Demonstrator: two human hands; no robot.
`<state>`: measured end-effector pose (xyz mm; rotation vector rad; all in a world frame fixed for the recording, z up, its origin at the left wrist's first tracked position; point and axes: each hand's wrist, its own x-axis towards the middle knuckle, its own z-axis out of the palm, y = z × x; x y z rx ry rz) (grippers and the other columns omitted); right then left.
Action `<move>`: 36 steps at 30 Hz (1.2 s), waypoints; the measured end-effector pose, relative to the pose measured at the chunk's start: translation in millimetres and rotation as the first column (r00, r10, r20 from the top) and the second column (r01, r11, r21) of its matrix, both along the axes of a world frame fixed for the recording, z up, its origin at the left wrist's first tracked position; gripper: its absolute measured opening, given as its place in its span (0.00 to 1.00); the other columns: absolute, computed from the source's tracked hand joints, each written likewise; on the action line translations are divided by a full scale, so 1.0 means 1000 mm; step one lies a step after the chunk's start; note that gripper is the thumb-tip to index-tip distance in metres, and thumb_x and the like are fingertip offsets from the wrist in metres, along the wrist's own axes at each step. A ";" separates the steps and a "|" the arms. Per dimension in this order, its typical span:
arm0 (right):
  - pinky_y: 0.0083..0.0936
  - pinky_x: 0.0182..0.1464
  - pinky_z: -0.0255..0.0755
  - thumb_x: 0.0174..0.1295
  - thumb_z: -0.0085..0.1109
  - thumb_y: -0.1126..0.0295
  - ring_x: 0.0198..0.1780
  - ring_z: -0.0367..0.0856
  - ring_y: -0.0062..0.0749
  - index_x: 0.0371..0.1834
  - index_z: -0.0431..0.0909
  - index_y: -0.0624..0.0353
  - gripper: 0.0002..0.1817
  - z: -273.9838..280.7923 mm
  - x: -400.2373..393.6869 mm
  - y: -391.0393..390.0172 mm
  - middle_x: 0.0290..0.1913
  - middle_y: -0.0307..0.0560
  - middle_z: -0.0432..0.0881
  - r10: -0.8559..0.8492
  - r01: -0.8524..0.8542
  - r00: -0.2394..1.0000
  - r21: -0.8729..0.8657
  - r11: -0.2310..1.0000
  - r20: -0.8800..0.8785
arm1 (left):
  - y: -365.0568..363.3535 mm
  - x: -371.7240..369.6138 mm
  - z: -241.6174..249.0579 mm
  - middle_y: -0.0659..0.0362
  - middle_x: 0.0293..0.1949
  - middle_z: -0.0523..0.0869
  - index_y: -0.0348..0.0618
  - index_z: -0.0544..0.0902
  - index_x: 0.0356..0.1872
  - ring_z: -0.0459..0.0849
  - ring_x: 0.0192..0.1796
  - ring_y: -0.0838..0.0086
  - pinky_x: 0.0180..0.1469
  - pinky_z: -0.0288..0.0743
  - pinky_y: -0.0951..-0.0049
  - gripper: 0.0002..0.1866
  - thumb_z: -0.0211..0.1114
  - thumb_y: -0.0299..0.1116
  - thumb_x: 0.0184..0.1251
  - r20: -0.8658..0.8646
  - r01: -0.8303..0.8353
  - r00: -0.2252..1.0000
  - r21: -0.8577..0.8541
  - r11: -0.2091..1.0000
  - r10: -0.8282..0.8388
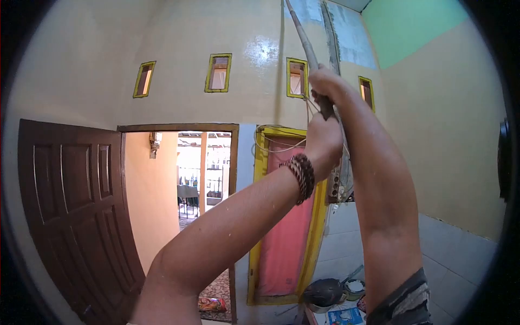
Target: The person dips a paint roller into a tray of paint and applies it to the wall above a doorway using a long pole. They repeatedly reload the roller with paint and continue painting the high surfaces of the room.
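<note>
Both hands are raised high on a long pole [304,40] that looks like bamboo or wood and slants up past the top edge of view. My left hand [325,138], below a braided brown bracelet [300,176], is closed around its lower part. Just above, my right hand [329,85] grips the same pole, fingers wrapped round it. The pole's upper end is out of view. Behind the hands are the tall wall [249,105], a small yellow-framed window [297,78] and loose pale cable [271,149].
A brown door [70,200] stands open at left beside a doorway. A yellow-framed opening has a pink covering [284,227]. Lower right, a dark-covered pot [323,295] and a blue packet [345,316] rest together. A red packet [212,304] lies near the doorway floor.
</note>
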<state>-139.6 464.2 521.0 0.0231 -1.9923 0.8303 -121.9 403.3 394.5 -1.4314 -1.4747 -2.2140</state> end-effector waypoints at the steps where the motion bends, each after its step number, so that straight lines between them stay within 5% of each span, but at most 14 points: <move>1: 0.32 0.21 0.69 0.67 0.31 0.62 0.20 0.70 0.30 0.56 0.59 0.57 0.18 -0.013 0.005 -0.007 0.24 0.45 0.71 -0.014 0.012 0.999 -0.037 0.999 -0.043 | 0.009 -0.010 -0.006 0.59 0.22 0.71 0.42 0.68 0.37 0.68 0.13 0.75 0.12 0.58 0.72 0.10 0.43 0.36 0.66 -0.003 -0.063 0.998 0.026 0.998 0.063; 4: 0.34 0.21 0.70 0.66 0.32 0.64 0.20 0.72 0.32 0.54 0.60 0.58 0.17 0.013 -0.013 0.007 0.25 0.47 0.72 -0.105 0.104 0.994 0.047 0.993 0.006 | 0.005 -0.017 0.010 0.44 0.38 0.81 0.30 0.71 0.46 0.82 0.36 0.58 0.35 0.74 0.62 0.19 0.45 0.37 0.65 -0.145 -0.282 0.953 -0.094 0.955 0.267; 8: 0.36 0.21 0.70 0.65 0.34 0.66 0.20 0.73 0.32 0.52 0.62 0.59 0.16 0.047 -0.027 0.012 0.25 0.48 0.72 -0.107 0.102 0.989 0.054 0.993 0.099 | -0.010 -0.002 0.025 0.39 0.43 0.80 0.30 0.72 0.47 0.82 0.43 0.52 0.41 0.74 0.61 0.20 0.46 0.37 0.63 -0.071 -0.192 0.979 -0.048 0.980 0.189; 11: 0.37 0.21 0.70 0.64 0.35 0.67 0.21 0.74 0.34 0.52 0.62 0.61 0.15 0.015 -0.020 0.007 0.24 0.49 0.74 -0.149 0.128 0.984 0.194 0.973 0.094 | 0.000 -0.008 0.006 0.38 0.42 0.80 0.29 0.72 0.46 0.82 0.44 0.52 0.42 0.74 0.62 0.19 0.47 0.36 0.62 -0.037 -0.262 0.965 -0.070 0.962 0.260; 13: 0.38 0.21 0.70 0.64 0.36 0.67 0.21 0.75 0.36 0.50 0.63 0.62 0.15 0.004 -0.031 0.009 0.24 0.50 0.75 -0.074 0.076 0.995 0.013 0.997 -0.074 | -0.003 -0.006 0.005 0.38 0.41 0.80 0.28 0.73 0.45 0.82 0.45 0.52 0.42 0.74 0.62 0.19 0.47 0.35 0.62 -0.066 -0.283 0.958 -0.094 0.955 0.277; 15: 0.38 0.20 0.69 0.64 0.36 0.66 0.20 0.75 0.37 0.49 0.65 0.61 0.15 0.012 -0.025 0.011 0.24 0.49 0.75 -0.211 0.191 0.975 0.233 0.953 0.066 | -0.006 -0.004 0.006 0.38 0.40 0.81 0.26 0.75 0.42 0.82 0.46 0.53 0.43 0.74 0.62 0.18 0.48 0.34 0.61 -0.121 -0.329 0.942 -0.154 0.932 0.313; 19: 0.38 0.20 0.71 0.64 0.35 0.67 0.21 0.76 0.37 0.45 0.65 0.63 0.13 0.036 -0.024 0.017 0.24 0.48 0.76 -0.099 0.081 0.978 0.104 0.991 0.184 | -0.005 -0.001 0.019 0.38 0.36 0.81 0.25 0.75 0.38 0.82 0.45 0.52 0.42 0.74 0.62 0.17 0.50 0.34 0.61 -0.128 -0.302 0.949 -0.099 0.948 0.289; 21: 0.36 0.18 0.72 0.65 0.34 0.66 0.19 0.74 0.34 0.48 0.61 0.64 0.15 0.010 -0.023 0.022 0.23 0.49 0.74 -0.181 0.154 0.982 0.343 0.927 0.049 | 0.010 -0.009 -0.006 0.36 0.38 0.80 0.26 0.72 0.41 0.80 0.46 0.48 0.45 0.72 0.58 0.18 0.47 0.36 0.63 -0.170 -0.272 0.947 0.028 0.962 0.273; 23: 0.36 0.18 0.72 0.66 0.33 0.65 0.18 0.73 0.34 0.50 0.60 0.60 0.15 -0.017 -0.037 0.026 0.23 0.50 0.73 -0.146 0.149 0.986 0.036 0.988 -0.086 | 0.016 -0.011 -0.026 0.36 0.41 0.79 0.27 0.70 0.44 0.78 0.48 0.47 0.48 0.70 0.57 0.18 0.47 0.36 0.64 -0.123 -0.325 0.940 -0.037 0.945 0.319; 26: 0.36 0.18 0.72 0.66 0.32 0.63 0.17 0.72 0.34 0.49 0.61 0.58 0.14 0.022 -0.047 0.047 0.22 0.47 0.72 -0.229 0.233 0.972 0.170 0.958 -0.044 | 0.032 -0.032 -0.004 0.36 0.42 0.78 0.28 0.69 0.45 0.78 0.48 0.48 0.49 0.69 0.58 0.18 0.46 0.36 0.65 -0.223 -0.307 0.931 -0.045 0.951 0.290; 27: 0.37 0.18 0.72 0.66 0.32 0.62 0.17 0.72 0.34 0.48 0.61 0.58 0.14 0.025 -0.038 0.038 0.22 0.47 0.71 -0.217 0.203 0.975 0.237 0.950 0.036 | 0.029 -0.032 0.005 0.36 0.42 0.78 0.28 0.69 0.45 0.78 0.48 0.48 0.49 0.69 0.58 0.18 0.46 0.36 0.65 -0.221 -0.317 0.928 -0.044 0.948 0.300; 29: 0.38 0.18 0.71 0.66 0.33 0.61 0.17 0.72 0.34 0.48 0.61 0.57 0.14 0.033 -0.028 0.034 0.22 0.47 0.71 -0.139 0.133 0.990 0.139 0.981 0.030 | 0.028 -0.029 0.020 0.61 0.22 0.73 0.36 0.71 0.39 0.71 0.20 0.79 0.20 0.64 0.73 0.17 0.46 0.42 0.68 -0.226 -0.249 0.943 0.011 0.968 0.245; 34: 0.38 0.18 0.71 0.66 0.36 0.59 0.18 0.73 0.36 0.50 0.61 0.59 0.17 -0.020 -0.036 0.043 0.23 0.50 0.72 -0.122 0.125 0.989 0.027 0.992 -0.087 | 0.037 -0.035 -0.032 0.60 0.23 0.74 0.36 0.67 0.41 0.71 0.20 0.79 0.20 0.65 0.74 0.13 0.46 0.37 0.67 -0.188 -0.258 0.949 -0.011 0.966 0.252; 36: 0.36 0.20 0.73 0.64 0.44 0.60 0.22 0.78 0.39 0.48 0.65 0.67 0.19 -0.064 -0.015 0.050 0.25 0.55 0.77 0.114 -0.109 0.980 0.038 0.993 -0.165 | 0.024 -0.021 -0.057 0.58 0.22 0.74 0.36 0.66 0.42 0.72 0.17 0.77 0.17 0.65 0.76 0.13 0.48 0.37 0.66 -0.128 -0.062 0.990 -0.055 0.997 0.055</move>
